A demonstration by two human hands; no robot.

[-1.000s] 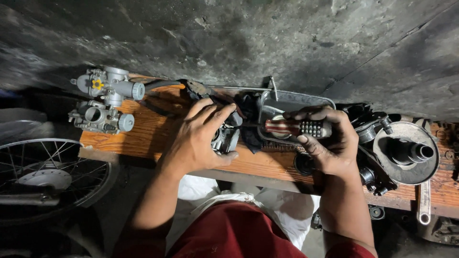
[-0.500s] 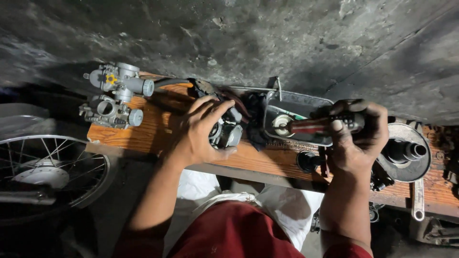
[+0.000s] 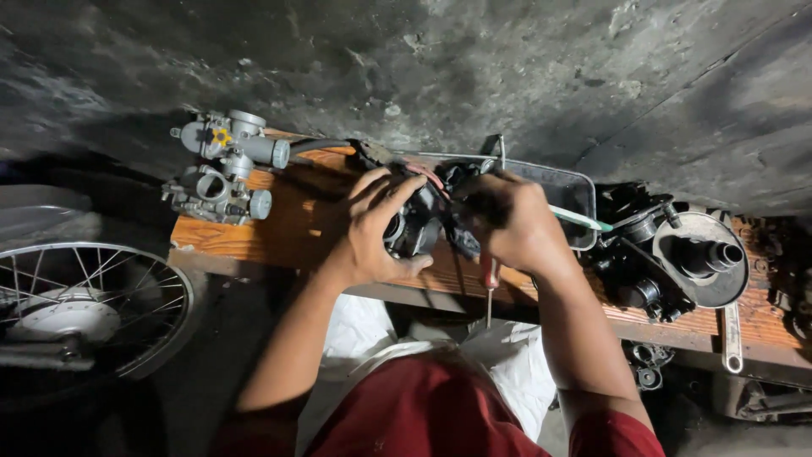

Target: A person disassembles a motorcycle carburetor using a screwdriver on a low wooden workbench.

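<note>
Two hands at work on one wooden plank (image 3: 279,233), head view only.

Item 1: left hand (image 3: 372,233), fingers curled round a dark metal engine part (image 3: 414,227), thumb under it at 6 o'clock. Grip closed on the part, which sits mid-plank near the front edge.

Item 2: right hand (image 3: 507,222), at 3 o'clock of the part and touching it, fist closed. A screwdriver (image 3: 489,283) with a red handle hangs below the fist; long axis near vertical, tip pointing to 6 o'clock, past the plank's front edge. How tightly the fingers hold it cannot be told.

Item 3: metal tray (image 3: 568,188), at 1 o'clock of the right hand, rim just behind the knuckles.

Item 4: two silver carburetors (image 3: 224,165), at 9 o'clock of the left hand, near the plank's left end; bare wood lies between them and the hand.

Item 5: round clutch assembly (image 3: 698,258) with black parts, at 3 o'clock, well apart from the right hand.

Item 6: flat wrench (image 3: 732,338), long axis vertical, at the plank's right front edge.

Item 7: spoked wheel (image 3: 85,313), on the floor at 8 o'clock, below the plank.
</note>
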